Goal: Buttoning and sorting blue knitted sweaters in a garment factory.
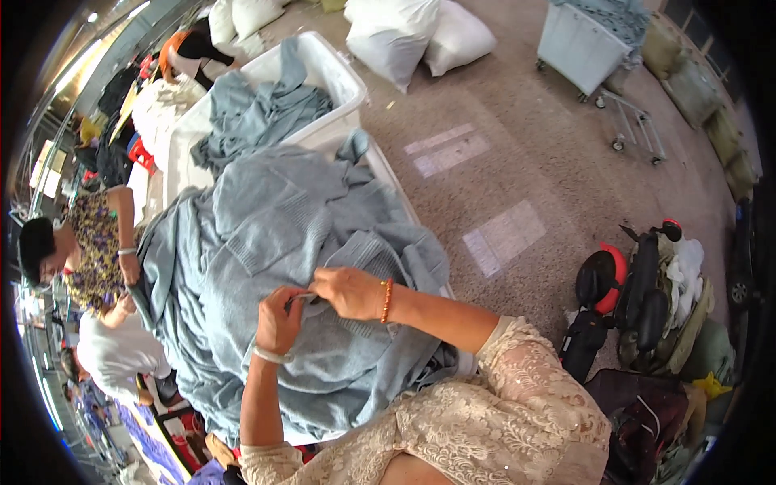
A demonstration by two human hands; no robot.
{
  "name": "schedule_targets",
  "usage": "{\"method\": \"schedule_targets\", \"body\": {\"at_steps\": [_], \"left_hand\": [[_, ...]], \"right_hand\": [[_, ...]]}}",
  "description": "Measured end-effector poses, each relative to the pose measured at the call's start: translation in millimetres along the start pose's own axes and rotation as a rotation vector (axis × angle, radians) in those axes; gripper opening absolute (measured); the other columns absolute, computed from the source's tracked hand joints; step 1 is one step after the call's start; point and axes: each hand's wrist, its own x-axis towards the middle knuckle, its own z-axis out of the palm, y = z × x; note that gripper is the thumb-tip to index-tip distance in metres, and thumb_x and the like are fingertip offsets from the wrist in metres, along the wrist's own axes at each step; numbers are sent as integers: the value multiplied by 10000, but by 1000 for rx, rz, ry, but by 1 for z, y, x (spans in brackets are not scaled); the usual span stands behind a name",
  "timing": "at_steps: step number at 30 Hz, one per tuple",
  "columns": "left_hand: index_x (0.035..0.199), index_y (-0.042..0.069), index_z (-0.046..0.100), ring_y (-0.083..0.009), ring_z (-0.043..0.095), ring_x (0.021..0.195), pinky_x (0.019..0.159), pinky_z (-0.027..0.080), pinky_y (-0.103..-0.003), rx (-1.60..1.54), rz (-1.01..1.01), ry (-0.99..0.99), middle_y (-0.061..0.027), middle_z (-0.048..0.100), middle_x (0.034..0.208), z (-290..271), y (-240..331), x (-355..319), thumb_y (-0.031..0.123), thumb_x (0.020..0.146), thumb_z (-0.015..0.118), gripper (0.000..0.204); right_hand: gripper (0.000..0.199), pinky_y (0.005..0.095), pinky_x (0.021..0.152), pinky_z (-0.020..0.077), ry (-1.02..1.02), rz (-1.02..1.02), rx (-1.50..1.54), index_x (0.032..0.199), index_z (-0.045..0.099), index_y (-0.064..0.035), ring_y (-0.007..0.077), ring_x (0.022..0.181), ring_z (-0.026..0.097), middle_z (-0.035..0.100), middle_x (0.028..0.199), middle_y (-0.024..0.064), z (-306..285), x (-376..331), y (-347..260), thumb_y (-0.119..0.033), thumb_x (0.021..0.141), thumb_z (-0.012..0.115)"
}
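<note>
A large heap of grey-blue knit sweaters (267, 218) with ribbed bands fills the space before me. Over the middle of it, my left hand (276, 325) and my right hand (346, 293) meet, fingertips close together. Both are closed in a pinch on a small pale grey strip (304, 297) between them. Whether this strip is part of the sweater underneath, I cannot tell, as my fingers cover most of it. A pale bangle circles my left wrist, and an orange bead bracelet is on my right.
Beyond the heap stands a white bin (352, 85) holding more grey-blue knitwear. A person in a patterned top (101, 234) touches the heap's left edge. White sacks (396, 36), a wheeled bin (578, 48) and a small trolley (634, 125) stand farther off. A scooter (643, 283) is at right.
</note>
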Motion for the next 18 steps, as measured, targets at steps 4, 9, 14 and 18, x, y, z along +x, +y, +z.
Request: {"method": "schedule_targets", "body": {"at_steps": [4, 9, 14, 18], "left_hand": [[867, -17, 634, -283, 643, 723, 650, 486, -330, -32, -50, 1, -165, 640, 798, -1, -7, -4, -7, 790, 548, 116], [867, -6, 622, -288, 631, 710, 641, 487, -349, -18, -54, -24, -149, 628, 783, -2, 0, -3, 1, 786, 555, 106], [868, 48, 597, -306, 553, 893, 800, 421, -392, 601, 140, 302, -109, 592, 872, 7, 39, 18, -22, 728, 542, 166], [893, 27, 622, -321, 584, 851, 765, 475, -392, 381, 280, 107, -139, 631, 874, 43, 36, 57, -12, 737, 519, 192]], "right_hand": [[59, 404, 731, 499, -56, -15, 53, 791, 568, 10, 343, 796, 608, 562, 844, 176, 5, 0, -9, -5, 754, 525], [158, 389, 639, 485, 84, 56, 65, 859, 560, -33, 321, 735, 603, 566, 828, 121, -2, -9, -11, -162, 810, 638], [237, 399, 666, 515, 7, 305, -230, 899, 579, -62, 307, 761, 633, 602, 848, 114, -32, -37, 9, -281, 825, 633], [206, 408, 689, 520, -27, 392, -273, 897, 603, -70, 312, 785, 641, 613, 880, 125, -48, -46, 12, -270, 851, 591]]}}
